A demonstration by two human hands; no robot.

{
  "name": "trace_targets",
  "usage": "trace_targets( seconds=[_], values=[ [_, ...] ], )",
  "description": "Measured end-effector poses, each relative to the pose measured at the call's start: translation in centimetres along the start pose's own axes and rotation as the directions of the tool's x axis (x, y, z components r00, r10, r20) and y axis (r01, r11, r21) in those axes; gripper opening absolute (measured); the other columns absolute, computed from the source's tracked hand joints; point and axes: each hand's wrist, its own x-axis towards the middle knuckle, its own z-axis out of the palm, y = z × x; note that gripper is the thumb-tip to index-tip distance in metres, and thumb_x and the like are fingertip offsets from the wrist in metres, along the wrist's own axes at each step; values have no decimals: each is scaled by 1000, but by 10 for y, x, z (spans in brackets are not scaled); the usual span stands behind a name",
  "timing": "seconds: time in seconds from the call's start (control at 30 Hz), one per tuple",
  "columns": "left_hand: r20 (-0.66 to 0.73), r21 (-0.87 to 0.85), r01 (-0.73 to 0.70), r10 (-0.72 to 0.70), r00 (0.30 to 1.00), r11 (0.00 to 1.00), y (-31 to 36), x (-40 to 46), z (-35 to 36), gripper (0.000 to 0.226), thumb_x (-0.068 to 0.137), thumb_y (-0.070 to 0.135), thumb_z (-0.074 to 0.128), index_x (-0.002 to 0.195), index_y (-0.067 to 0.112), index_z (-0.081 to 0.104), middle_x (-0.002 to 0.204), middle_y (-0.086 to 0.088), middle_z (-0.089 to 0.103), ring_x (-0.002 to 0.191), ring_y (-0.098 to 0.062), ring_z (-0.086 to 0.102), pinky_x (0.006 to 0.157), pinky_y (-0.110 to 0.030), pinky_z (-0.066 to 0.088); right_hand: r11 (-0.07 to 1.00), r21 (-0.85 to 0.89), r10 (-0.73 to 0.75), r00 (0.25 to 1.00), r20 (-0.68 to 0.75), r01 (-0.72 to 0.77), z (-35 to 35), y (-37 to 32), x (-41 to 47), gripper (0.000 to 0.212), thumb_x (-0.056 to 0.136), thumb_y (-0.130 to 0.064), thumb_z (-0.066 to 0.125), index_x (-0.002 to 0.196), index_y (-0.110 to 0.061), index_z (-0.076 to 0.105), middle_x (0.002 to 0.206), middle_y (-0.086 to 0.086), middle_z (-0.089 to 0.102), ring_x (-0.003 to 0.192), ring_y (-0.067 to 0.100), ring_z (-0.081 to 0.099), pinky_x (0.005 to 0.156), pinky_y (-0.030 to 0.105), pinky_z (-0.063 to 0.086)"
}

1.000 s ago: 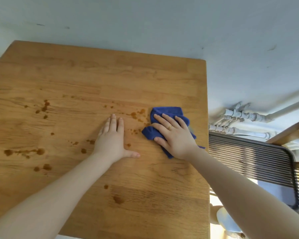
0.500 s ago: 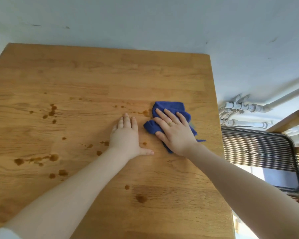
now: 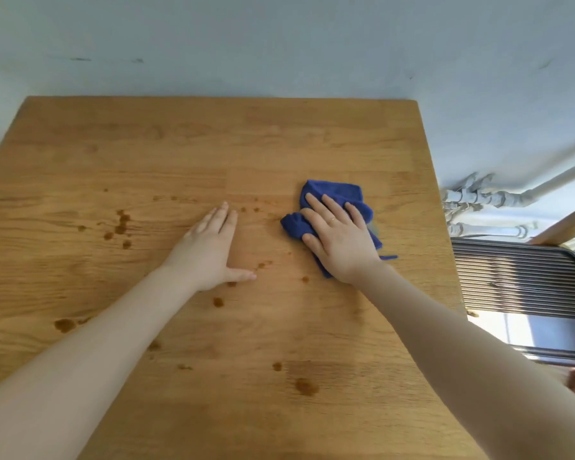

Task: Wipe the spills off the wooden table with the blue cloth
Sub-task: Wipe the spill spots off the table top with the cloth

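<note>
A wooden table [image 3: 213,144] fills most of the view. A crumpled blue cloth [image 3: 336,194] lies on its right part, and my right hand [image 3: 339,242] presses flat on it with straight fingers. My left hand [image 3: 210,249] rests flat on the bare wood to the left of the cloth, thumb spread out. Brown spills dot the table: a cluster [image 3: 120,225] at the left, a blot [image 3: 64,324] near my left forearm, small drops [image 3: 264,264] between my hands, and a patch [image 3: 305,386] toward the near edge.
A pale wall [image 3: 279,44] stands just behind the table's far edge. Right of the table are grey pipes [image 3: 478,197], a dark ribbed panel [image 3: 518,280] and a wooden rail [image 3: 568,224].
The view has shifted, so the table now sits lower and more central. The brown drops right next to the cloth's upper left are gone. My left hand lies farther from the cloth.
</note>
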Motion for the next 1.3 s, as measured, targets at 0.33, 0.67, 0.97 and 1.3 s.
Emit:
trace_targets(
  seconds=[0.33, 0.67, 0.97, 1.3],
  values=[
    [32, 143, 102, -108, 994, 984, -34, 20, -10, 141, 54, 77, 65, 146, 11, -20, 152, -15, -26, 144, -27, -12, 117, -38, 1, 983, 2, 185, 982, 34, -185, -8, 7, 53, 50, 98, -45, 25, 145, -27, 23, 157, -7, 11, 144, 16, 4, 116, 40, 2],
    [19, 89, 121, -123, 992, 989, -41, 23, -7, 146, 47, 81, 64, 147, 10, -15, 155, -15, -19, 145, -26, -8, 117, -37, 3, 988, 7, -157, 983, 99, 157, -2, -22, 18, 65, 88, -55, 11, 140, -25, 36, 154, -5, 20, 144, 18, 13, 114, 36, 3],
    [28, 4, 110, -110, 993, 994, -44, 23, 0, 146, 48, 76, 69, 147, 13, -18, 154, -11, -24, 145, -24, -12, 118, -39, 7, 976, 33, 214, 977, -10, -213, 1, -27, 70, 57, 98, -46, 21, 148, -24, 9, 157, -6, 11, 144, 17, 7, 116, 38, 4],
    [4, -31, 107, -107, 994, 994, -46, 27, 0, 147, 47, 73, 71, 147, 13, -17, 154, -9, -25, 144, -23, -14, 118, -37, 6, 995, 38, -94, 995, 26, 93, 3, -39, 66, 63, 92, -54, 20, 147, -24, 17, 153, -6, 24, 143, 13, 14, 114, 33, 4]
  ],
)
